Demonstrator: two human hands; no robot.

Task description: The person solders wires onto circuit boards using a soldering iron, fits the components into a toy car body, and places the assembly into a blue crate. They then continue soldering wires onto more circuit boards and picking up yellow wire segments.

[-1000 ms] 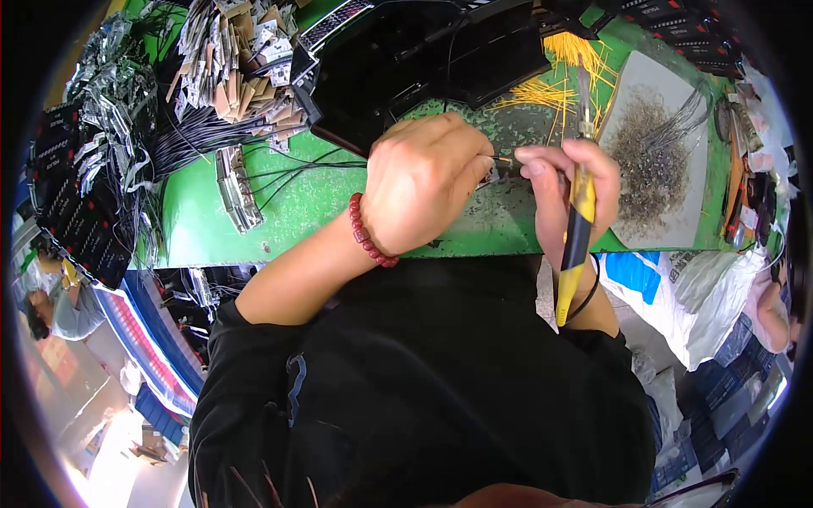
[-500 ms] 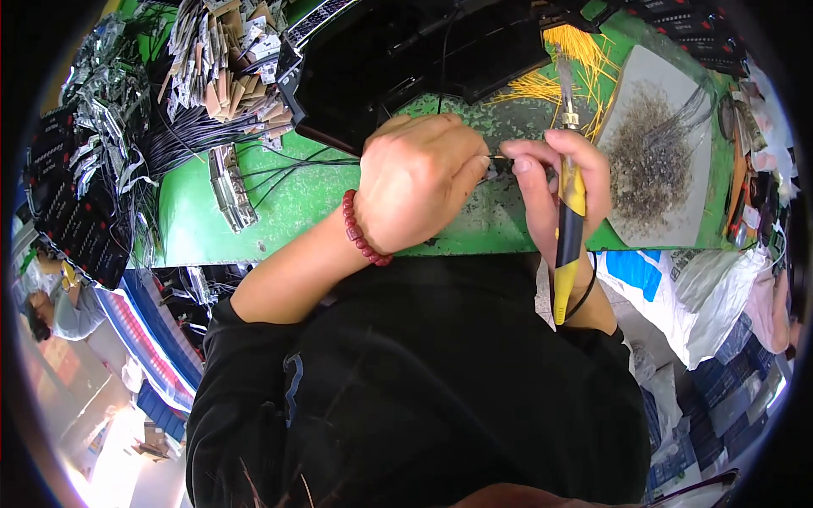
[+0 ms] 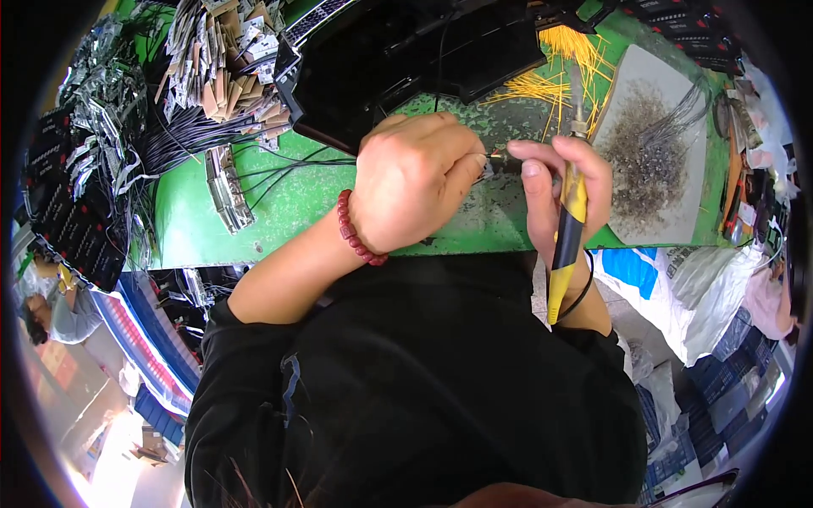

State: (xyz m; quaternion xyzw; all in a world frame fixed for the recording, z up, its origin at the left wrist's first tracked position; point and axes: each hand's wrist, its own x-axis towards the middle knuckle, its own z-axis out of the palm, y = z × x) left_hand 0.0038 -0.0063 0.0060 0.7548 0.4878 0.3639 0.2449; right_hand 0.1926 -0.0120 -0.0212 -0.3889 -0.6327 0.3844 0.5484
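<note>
My left hand (image 3: 406, 186), with a red bead bracelet (image 3: 357, 234) at its wrist, is closed above the green bench. Its fingers pinch a thin black cable whose small, bare-looking end (image 3: 495, 156) pokes out past the fingertips. Close by on the right, my right hand (image 3: 544, 207) holds a yellow and black soldering iron (image 3: 570, 233) between its fingers. The iron's metal shaft (image 3: 577, 106) points away from me and its cord hangs by my forearm. My right thumb and forefinger are slightly apart, near the cable end.
A large black plastic housing (image 3: 364, 72) lies at the back. Yellow wires (image 3: 567, 51) are strewn beside it. Right of the iron is a grey board (image 3: 622, 110) with dark debris. Bundled cables with metal and cardboard pieces (image 3: 224, 76) fill the left; a metal strip (image 3: 227, 186) lies nearer.
My right fingertips have drawn slightly away from the cable end, and the soldering iron has shifted a little with the hand. My left hand stays almost in place, still pinching the cable.
</note>
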